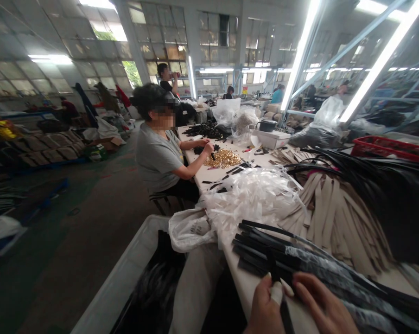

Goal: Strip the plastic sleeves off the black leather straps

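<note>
My left hand (265,308) and my right hand (322,306) meet at the bottom edge of the view, over the near end of a long white table (246,280). Both are closed in a pinch on a thin black strap (285,316) that runs between them. Just beyond my fingers lies a stack of black straps (265,250), some in clear plastic sleeves. A heap of clear plastic sleeves (251,197) sits behind that stack.
Beige strips (331,208) and a dark pile of black straps (386,185) fill the table's right side. A seated person in a grey shirt (159,155) handles small gold parts (223,158) further along. A white bin (126,283) stands at my lower left; a red crate (390,147) at right.
</note>
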{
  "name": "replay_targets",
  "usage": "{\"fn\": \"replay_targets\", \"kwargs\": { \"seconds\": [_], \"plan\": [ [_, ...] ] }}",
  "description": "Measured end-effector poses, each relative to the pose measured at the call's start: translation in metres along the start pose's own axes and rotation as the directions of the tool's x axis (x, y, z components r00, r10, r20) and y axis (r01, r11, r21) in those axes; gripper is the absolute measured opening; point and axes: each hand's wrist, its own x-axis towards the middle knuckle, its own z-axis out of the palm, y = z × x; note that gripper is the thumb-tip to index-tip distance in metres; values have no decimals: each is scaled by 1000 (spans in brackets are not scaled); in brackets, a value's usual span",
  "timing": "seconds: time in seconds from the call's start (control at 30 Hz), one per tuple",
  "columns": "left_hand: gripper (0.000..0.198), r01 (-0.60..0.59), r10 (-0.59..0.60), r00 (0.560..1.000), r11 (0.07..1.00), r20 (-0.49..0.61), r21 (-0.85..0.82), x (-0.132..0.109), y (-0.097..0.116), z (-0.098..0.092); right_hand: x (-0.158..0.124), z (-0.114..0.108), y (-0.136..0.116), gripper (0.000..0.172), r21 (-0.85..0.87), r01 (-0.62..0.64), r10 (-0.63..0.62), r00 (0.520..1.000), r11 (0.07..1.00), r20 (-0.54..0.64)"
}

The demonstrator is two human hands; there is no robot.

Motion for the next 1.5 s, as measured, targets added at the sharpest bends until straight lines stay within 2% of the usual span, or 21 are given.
{"fn": "replay_targets", "kwargs": {
  "seconds": [0.03,0.07,0.13,0.23,0.33,0.53,0.67,0.73,0.8,0.9,0.97,1.03,1.1,1.13,1.17,1.2,1.27,1.3,1.33,1.4,1.5],
  "plan": [
    [29,-46,45,998,998,36,36,-1,3,1,10,-9,-14,40,-16,32,-33,998,999,-52],
    [29,-88,83,994,994,69,66,0,7,2,20,-16,-29,38,-36,103,-103,995,994,-15],
    [26,-121,105,986,985,129,123,6,12,5,44,-22,-50,33,-69,254,-242,959,965,149],
    [28,-65,60,969,998,240,16,21,12,7,76,-24,-58,40,-108,225,-205,964,968,169],
    [30,7,16,944,998,328,-69,31,8,6,91,-32,-61,34,-90,194,-182,976,977,118],
    [34,62,-39,917,997,396,-46,37,-1,4,101,-66,-87,29,172,198,-186,979,965,-82],
    [37,76,-52,903,996,427,-39,38,-1,7,105,-87,-96,27,131,245,-212,951,961,-226],
    [42,100,-63,878,994,474,-52,33,4,6,106,-103,-96,29,151,245,-192,935,958,-297],
    [55,156,-123,807,988,577,-8,23,12,3,105,-129,-94,29,196,255,-143,880,947,-453],
    [53,199,-237,626,970,743,141,4,28,-5,95,-186,-84,23,217,309,-71,706,926,-704],
    [45,164,-240,568,970,787,177,-7,41,-9,83,-229,-73,17,201,345,-36,573,917,-819],
    [54,159,-236,533,971,812,177,-16,54,-6,68,-268,-58,13,210,349,33,451,913,-892],
    [68,195,-281,457,957,844,214,-20,64,2,50,-300,-41,14,242,330,108,377,912,-920],
    [70,189,-307,432,950,848,247,-19,69,7,41,-312,-31,15,257,319,133,362,912,-922],
    [65,140,-316,443,949,839,284,-16,73,11,31,-323,-21,15,268,301,153,356,915,-922],
    [55,45,-299,497,947,815,319,-11,78,14,21,-332,-11,15,266,277,165,339,923,-926],
    [33,-226,-163,659,888,734,400,7,89,16,2,-346,14,17,242,177,176,321,954,-931],
    [27,-355,-66,718,821,692,447,18,95,16,-7,-350,28,19,211,94,170,331,973,-928],
    [26,-456,17,749,739,663,496,31,100,15,-15,-354,42,22,173,4,160,350,985,-923],
    [29,-572,92,758,570,646,590,55,106,12,-27,-356,69,31,95,-153,151,414,984,-898],
    [31,-641,77,752,318,655,698,85,104,10,-33,-344,92,40,10,-305,172,510,952,-843]
  ]
}}
